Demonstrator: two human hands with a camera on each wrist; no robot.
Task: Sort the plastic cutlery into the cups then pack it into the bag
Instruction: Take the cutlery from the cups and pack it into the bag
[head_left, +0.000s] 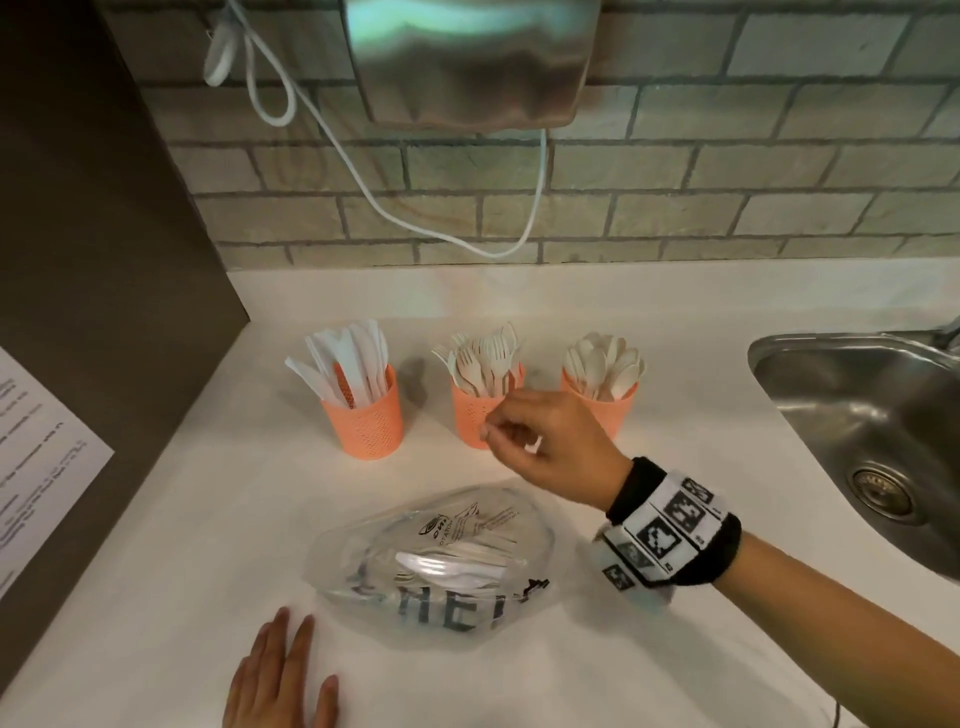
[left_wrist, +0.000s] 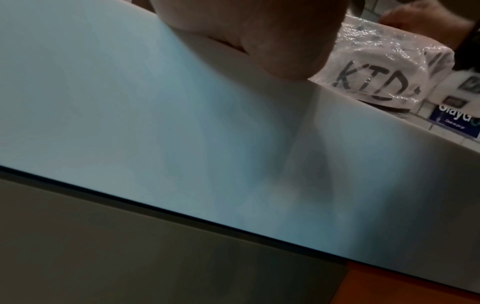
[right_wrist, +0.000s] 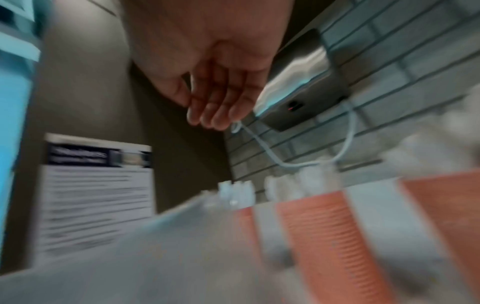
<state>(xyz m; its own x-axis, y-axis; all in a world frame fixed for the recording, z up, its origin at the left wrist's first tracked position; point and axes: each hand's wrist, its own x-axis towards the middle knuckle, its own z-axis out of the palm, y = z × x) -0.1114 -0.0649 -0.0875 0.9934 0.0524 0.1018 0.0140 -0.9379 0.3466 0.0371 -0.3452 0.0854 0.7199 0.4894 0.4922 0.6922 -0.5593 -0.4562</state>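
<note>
Three orange cups stand in a row on the white counter: knives (head_left: 370, 421) at left, forks (head_left: 475, 415) in the middle, spoons (head_left: 608, 410) at right. A clear printed plastic bag (head_left: 431, 566) lies in front of them with some white cutlery inside. My right hand (head_left: 501, 428) hovers in front of the fork cup, fingers loosely bent, holding nothing; the blurred right wrist view shows its empty palm (right_wrist: 215, 98) above the cups (right_wrist: 324, 236). My left hand (head_left: 283, 670) lies flat on the counter, left of the bag (left_wrist: 376, 67).
A steel sink (head_left: 769, 358) is set into the counter at right. A dark side wall with a printed sheet (head_left: 36, 467) closes the left. A metal dispenser (head_left: 467, 62) and a hanging white cable (head_left: 363, 182) are on the brick wall behind.
</note>
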